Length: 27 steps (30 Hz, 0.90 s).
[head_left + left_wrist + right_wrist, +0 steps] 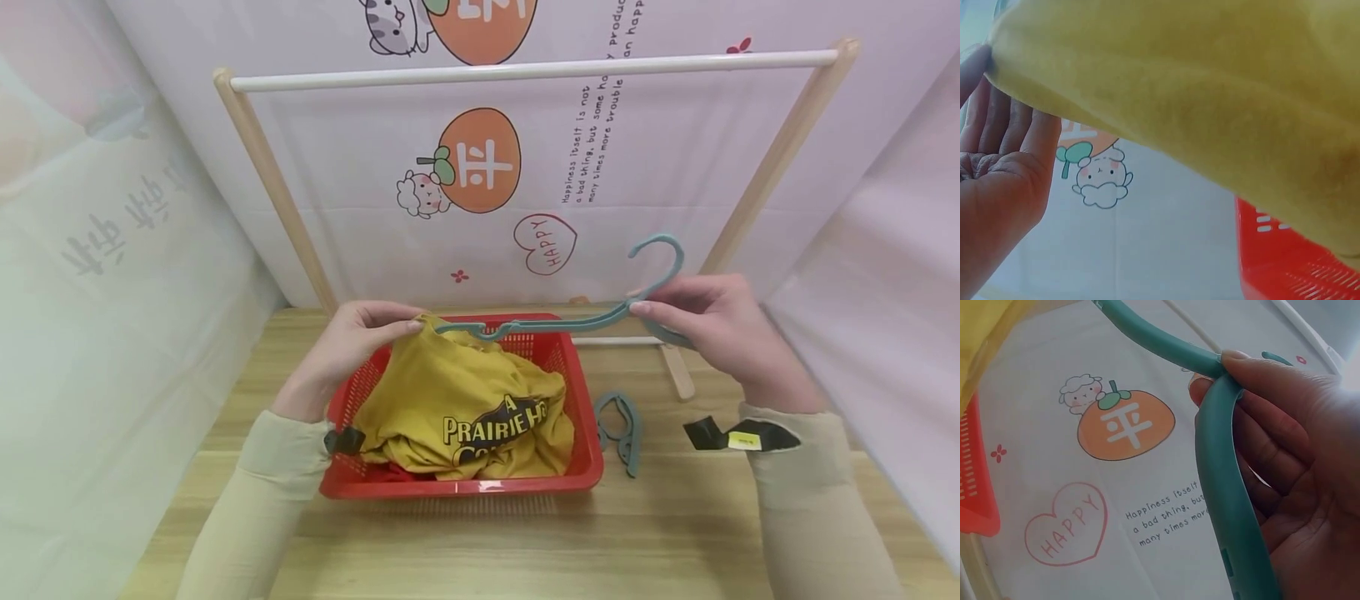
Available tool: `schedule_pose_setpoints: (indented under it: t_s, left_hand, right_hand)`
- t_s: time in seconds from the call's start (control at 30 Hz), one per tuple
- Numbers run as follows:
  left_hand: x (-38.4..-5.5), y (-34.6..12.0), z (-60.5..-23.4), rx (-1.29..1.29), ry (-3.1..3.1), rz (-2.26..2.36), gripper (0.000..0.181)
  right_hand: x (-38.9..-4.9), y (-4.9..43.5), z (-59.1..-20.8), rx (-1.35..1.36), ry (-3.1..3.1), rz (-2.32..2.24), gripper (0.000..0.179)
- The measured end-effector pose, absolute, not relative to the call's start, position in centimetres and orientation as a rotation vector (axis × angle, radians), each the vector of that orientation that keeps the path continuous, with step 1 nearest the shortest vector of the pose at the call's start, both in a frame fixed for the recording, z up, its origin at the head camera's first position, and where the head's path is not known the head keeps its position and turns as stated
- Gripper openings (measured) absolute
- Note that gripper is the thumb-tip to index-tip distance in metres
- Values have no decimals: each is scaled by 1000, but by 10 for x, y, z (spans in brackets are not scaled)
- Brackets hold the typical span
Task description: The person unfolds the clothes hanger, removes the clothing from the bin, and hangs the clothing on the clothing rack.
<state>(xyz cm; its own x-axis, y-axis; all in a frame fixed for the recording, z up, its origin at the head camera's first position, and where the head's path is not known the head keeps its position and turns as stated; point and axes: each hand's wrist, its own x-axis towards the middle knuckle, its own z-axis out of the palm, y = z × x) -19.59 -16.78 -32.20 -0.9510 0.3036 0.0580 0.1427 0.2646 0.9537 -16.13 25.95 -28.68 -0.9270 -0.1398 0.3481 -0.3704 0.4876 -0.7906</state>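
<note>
Between thumb and fingers my right hand (708,321) pinches a teal clothes hanger (570,325) just below its hook. One hanger arm reaches left into a yellow T-shirt (480,392) with dark printed lettering. My left hand (360,342) pinches the shirt's upper left edge, close to where the hanger's end goes under the cloth. In the left wrist view the lifted yellow cloth (1166,94) spreads from the thumb across the frame. The right wrist view shows the hanger's neck (1225,381) under my thumb. The shirt's lower part lies in a red basket (592,450).
Right of the basket, a second teal hanger (633,433) lies folded on the wooden table (525,550). Behind stands a rack with a white top bar (540,73) and wooden posts (277,192). Some red cloth (390,473) shows under the shirt. Printed white cloth (315,150) forms the backdrop.
</note>
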Motion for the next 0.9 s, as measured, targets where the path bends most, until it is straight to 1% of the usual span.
schedule_pose_setpoints:
  t_s: [0.23,0.47,0.6,0.9]
  left_hand:
    - [-191,-159,-325,441,2362,1758,25]
    - [-183,-150,-325,544,2402,1786,20]
    - [-181,-148,-320,565,2434,1790,21]
    - [-180,-150,-312,575,2526,1783,19]
  right_hand:
    - [-167,244,-293,569,-2510,1424,12]
    - [-170,232,-300,648,-2508,1465,7]
    - [-170,230,-303,644,-2480,1464,6]
    - [-167,238,-305,550,-2412,1439,11]
